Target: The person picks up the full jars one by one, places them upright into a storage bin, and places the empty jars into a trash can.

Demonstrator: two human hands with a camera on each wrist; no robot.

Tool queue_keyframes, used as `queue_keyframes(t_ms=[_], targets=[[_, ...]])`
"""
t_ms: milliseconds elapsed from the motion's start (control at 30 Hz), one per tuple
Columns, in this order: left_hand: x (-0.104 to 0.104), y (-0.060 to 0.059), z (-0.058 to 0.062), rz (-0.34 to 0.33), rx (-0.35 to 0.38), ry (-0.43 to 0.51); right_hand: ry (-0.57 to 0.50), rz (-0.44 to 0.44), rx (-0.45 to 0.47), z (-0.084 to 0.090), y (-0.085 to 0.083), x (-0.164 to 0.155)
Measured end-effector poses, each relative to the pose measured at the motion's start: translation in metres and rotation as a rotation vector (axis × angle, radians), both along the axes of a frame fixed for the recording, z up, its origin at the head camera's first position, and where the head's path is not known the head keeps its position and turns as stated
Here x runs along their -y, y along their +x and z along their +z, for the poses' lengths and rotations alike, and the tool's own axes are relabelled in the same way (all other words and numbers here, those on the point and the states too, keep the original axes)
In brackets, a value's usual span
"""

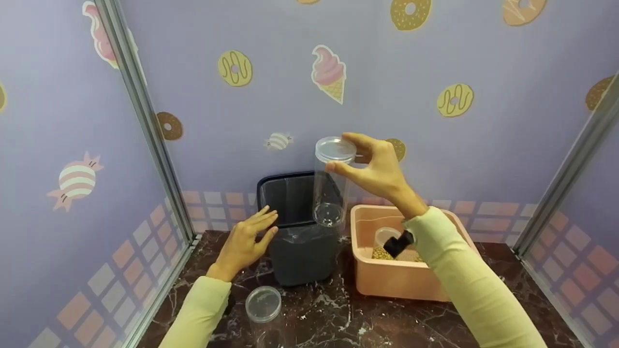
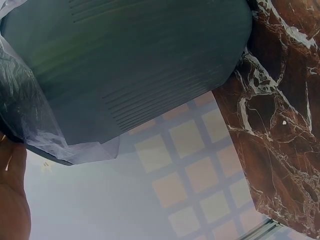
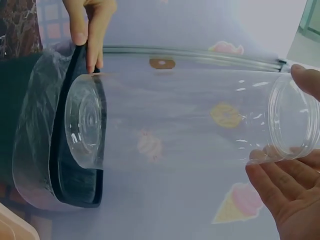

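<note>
My right hand [image 1: 379,166] grips a tall clear plastic jar [image 1: 330,188] around its lidded top, thumb on one side and fingers on the other. Nothing shows inside this jar. It hangs upright, its round base overlapping the mouth of a dark trash bin [image 1: 304,253] in the head view. A clear plastic liner [image 3: 37,130] folds over the bin's rim. At that rim is my left hand [image 1: 246,241], its thumb outside and fingers inside, pinching the edge in the right wrist view. A second clear lidded jar [image 1: 263,304] stands on the table in front of the bin.
To the right of the bin sits a pink plastic tub [image 1: 401,280], holding a clear jar [image 1: 387,237] with yellow kernels low in it. The dark marble-patterned table [image 1: 333,314] meets patterned walls at the back and sides. Metal posts [image 1: 145,116] mark the corners.
</note>
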State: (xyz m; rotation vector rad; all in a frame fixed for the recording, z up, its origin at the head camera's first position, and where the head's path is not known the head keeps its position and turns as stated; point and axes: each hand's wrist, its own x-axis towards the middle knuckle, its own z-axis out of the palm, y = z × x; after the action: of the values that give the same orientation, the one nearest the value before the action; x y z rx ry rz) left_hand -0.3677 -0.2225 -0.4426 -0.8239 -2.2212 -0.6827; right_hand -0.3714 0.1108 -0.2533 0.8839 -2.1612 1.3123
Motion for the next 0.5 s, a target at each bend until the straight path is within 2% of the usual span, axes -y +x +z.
queue_keyframes(t_ms=[300, 500], targets=[[0.0, 0.0, 0.0, -0.004, -0.008, 0.018, -0.015, -0.052, 0.029, 0.001, -0.029, 0.02], [-0.001, 0.0, -0.001, 0.005, 0.01, 0.014, 0.002, -0.059, 0.063, -0.013, -0.043, 0.032]])
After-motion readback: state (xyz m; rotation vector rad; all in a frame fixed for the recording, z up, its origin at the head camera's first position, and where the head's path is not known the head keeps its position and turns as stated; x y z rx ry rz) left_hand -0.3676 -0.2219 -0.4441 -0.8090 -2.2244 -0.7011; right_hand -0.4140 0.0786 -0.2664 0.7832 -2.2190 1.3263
